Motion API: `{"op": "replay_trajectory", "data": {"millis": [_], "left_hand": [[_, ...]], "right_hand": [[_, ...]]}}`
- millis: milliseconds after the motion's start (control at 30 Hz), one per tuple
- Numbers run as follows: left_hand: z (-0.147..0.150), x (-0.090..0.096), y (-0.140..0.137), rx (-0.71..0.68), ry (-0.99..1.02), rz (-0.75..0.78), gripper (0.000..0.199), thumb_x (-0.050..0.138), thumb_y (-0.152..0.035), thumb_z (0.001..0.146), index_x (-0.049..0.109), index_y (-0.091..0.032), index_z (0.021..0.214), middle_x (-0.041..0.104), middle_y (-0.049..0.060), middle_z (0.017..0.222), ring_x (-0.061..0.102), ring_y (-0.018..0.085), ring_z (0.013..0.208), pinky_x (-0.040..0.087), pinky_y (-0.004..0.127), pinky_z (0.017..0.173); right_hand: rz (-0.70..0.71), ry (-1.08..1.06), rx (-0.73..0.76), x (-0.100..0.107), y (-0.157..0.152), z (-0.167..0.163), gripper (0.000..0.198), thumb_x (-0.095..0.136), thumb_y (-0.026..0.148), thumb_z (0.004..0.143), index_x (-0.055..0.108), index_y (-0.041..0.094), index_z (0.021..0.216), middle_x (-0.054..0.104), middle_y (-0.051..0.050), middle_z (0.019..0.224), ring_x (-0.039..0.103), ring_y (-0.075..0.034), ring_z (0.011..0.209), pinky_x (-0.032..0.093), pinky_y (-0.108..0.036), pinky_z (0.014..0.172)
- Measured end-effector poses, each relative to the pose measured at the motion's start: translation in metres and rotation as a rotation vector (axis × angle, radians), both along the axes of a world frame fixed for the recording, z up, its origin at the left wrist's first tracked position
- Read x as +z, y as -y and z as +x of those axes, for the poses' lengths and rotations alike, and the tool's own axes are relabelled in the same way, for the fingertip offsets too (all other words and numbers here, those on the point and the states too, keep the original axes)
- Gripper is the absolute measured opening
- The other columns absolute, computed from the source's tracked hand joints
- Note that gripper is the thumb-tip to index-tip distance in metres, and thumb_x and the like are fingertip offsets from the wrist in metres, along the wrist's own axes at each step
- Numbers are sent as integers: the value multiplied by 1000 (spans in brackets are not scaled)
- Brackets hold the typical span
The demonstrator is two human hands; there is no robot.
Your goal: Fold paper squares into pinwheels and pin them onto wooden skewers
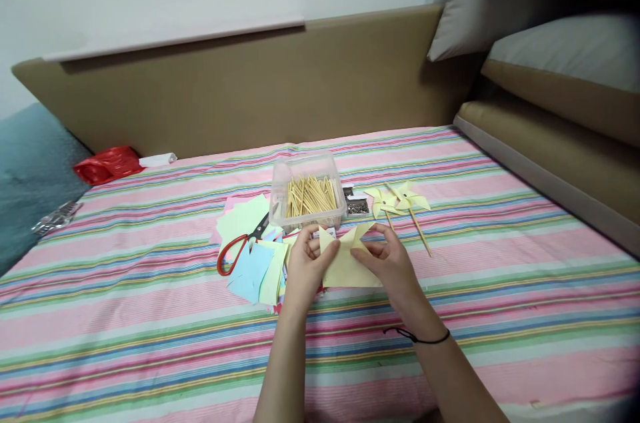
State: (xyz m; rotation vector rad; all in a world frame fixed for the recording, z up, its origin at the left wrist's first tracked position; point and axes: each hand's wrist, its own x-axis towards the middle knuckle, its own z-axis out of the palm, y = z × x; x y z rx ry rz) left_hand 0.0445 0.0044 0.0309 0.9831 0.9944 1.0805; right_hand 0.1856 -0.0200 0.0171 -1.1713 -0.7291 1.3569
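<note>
A pale yellow paper sheet (pixel 350 269) is held up between my two hands, its upper edge split into raised, folded points. My left hand (pixel 309 263) pinches its left side, thumb on the near face. On the right side, my right hand (pixel 387 255) grips the paper between thumb and fingers. Just beyond the hands stands a clear plastic box (pixel 306 217) with many thin wooden sticks (pixel 311 195) in it. Two yellow paper pinwheels (pixel 407 197) on sticks lie to the right. Red-handled scissors (pixel 235 259) rest on coloured paper sheets (pixel 255 273) at the left.
A small dark tray of tiny metal pieces (pixel 357 207) sits right of the box. A red plastic bag (pixel 110 164) and a clear plastic packet (pixel 57 217) lie far left. A striped cloth (pixel 175 329) covers the surface, with a brown panel (pixel 250 89) behind and cushions (pixel 570 69) at right.
</note>
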Motion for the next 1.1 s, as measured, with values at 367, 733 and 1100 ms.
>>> {"op": "replay_trajectory", "data": {"millis": [367,733,1100], "left_hand": [[2,-8,-1,32,-82,16,52,77,-34,65,47,-21,105,72,3,78,66,16,60,51,25,55],[2,-4,1,45,-69,-1,56,80,-36,59,48,-21,103,73,2,78,66,17,61,51,26,56],[2,-4,1,11,-91,31,48,76,-31,66,47,-21,103,70,0,73,64,15,58,50,24,53]], "right_hand": [[6,13,16,1,0,0,60,82,37,60,45,25,106,76,-4,80,71,-25,70,56,-34,59],[9,30,13,-3,0,1,61,81,37,61,45,26,109,75,-4,82,71,-26,73,56,-34,60],[10,41,17,-8,-1,2,62,81,38,60,45,26,109,75,-4,81,71,-24,69,55,-32,57]]}}
